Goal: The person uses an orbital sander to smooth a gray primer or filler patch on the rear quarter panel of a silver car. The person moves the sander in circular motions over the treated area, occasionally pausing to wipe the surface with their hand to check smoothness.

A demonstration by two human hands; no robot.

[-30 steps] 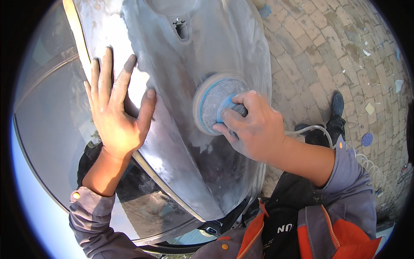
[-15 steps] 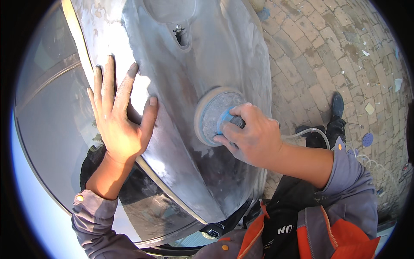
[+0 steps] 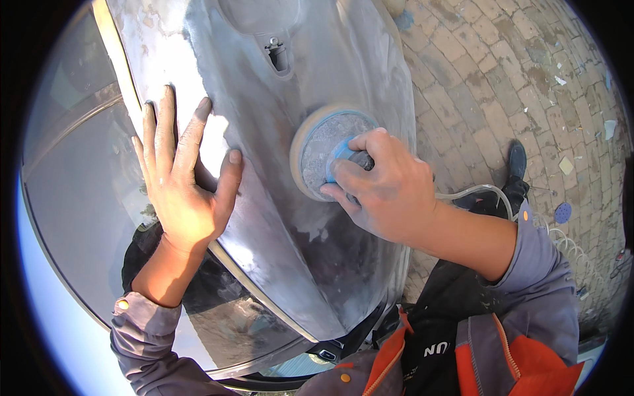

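Note:
A round grey-and-blue air sander (image 3: 323, 148) lies with its disc against the sanded grey car door (image 3: 277, 191). My right hand (image 3: 389, 178) is closed round the sander's blue-and-black top, and the fingers hide part of it. The disc's rim looks smeared by motion. Flat on the bright upper part of the door, just below the window trim (image 3: 122, 63), rests my left hand (image 3: 188, 181), its fingers spread and nothing in it. Farther up the panel is the door-handle recess (image 3: 276, 56), with no handle seen in it.
Dark window glass (image 3: 86, 171) spans the left side. A pale hose (image 3: 482, 190) runs from behind my right wrist to coils (image 3: 568, 244) on the brick paving (image 3: 456, 79). A purple sanding disc (image 3: 563, 212) and several scraps lie there, near a dark shoe (image 3: 518, 160).
My right hand has slid the sander farther up the door and slightly left. The hose shifted with it. My left hand stays in nearly the same place.

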